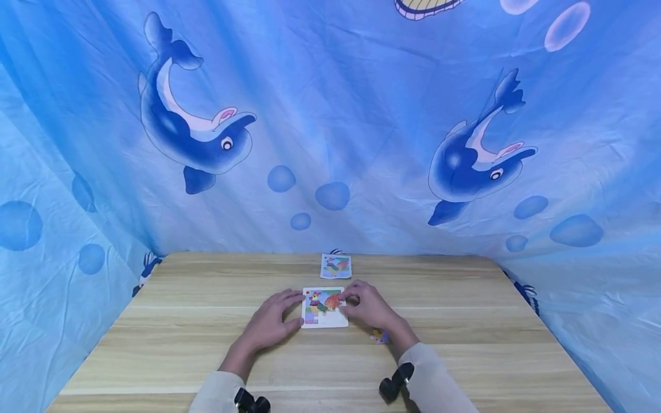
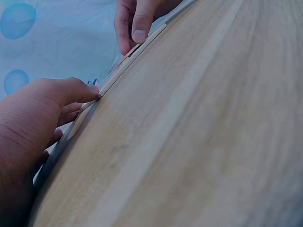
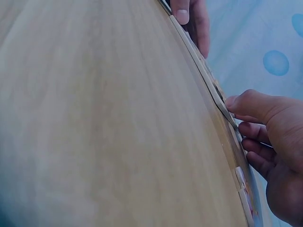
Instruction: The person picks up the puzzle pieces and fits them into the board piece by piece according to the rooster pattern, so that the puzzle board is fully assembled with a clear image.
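Note:
A white-framed jigsaw puzzle board (image 1: 325, 322) lies flat on the table, partly filled with a colourful bird picture; its lower right is bare white. My left hand (image 1: 273, 321) rests against the board's left side, thumb near the lower corner and fingertips at the upper one. At the right edge, my right hand (image 1: 369, 307) bends thumb and index finger around a small puzzle piece beside the orange tail, mostly hidden by the fingertips. Seen from the right wrist, that hand's thumb (image 3: 241, 101) is right at the board's rim. Loose puzzle pieces (image 1: 378, 336) lie beside the right wrist.
A picture card (image 1: 335, 267) with the same bird lies behind the board, near the back edge of the wooden table (image 1: 206, 298). Blue cloth (image 1: 330, 115) printed with dolphins hangs behind and at both sides. Each wrist wears a black camera mount.

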{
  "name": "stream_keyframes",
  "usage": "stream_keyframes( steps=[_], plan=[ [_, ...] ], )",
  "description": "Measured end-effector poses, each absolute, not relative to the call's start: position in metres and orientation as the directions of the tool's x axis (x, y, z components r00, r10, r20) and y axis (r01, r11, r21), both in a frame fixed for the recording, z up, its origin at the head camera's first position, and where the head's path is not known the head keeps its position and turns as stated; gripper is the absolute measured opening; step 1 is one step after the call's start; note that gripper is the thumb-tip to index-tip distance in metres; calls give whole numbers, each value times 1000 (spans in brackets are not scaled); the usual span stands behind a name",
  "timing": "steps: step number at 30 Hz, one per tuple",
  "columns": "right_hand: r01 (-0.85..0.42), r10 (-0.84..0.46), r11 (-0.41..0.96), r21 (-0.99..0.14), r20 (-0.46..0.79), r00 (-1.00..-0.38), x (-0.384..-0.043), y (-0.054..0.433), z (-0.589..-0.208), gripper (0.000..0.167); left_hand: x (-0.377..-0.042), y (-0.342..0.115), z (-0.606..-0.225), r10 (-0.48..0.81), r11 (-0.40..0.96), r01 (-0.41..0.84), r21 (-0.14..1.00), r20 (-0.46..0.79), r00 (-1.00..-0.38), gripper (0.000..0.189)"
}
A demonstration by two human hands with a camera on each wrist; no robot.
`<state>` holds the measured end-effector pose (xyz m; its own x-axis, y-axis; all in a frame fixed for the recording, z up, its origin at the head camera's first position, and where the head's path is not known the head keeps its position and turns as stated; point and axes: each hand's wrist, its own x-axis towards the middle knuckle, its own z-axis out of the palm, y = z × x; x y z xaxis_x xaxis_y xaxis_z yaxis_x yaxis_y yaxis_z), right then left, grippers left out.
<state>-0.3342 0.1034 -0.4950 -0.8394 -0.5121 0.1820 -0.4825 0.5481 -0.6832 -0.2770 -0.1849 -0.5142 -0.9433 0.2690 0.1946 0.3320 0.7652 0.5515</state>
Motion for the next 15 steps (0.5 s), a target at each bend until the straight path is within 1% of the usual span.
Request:
stream_keyframes(
  steps=[8, 15],
  plan=[
    [-496, -515, 540, -680, 199, -834, -334, 101, -494, 22, -277, -184, -513, 265, 765, 329, 554, 194, -944, 56],
    [-523, -532, 553, -648, 208, -821, -337, 94, -498, 22, -277, -184, -513, 266, 760, 327, 562, 189, -945, 55]
  ],
)
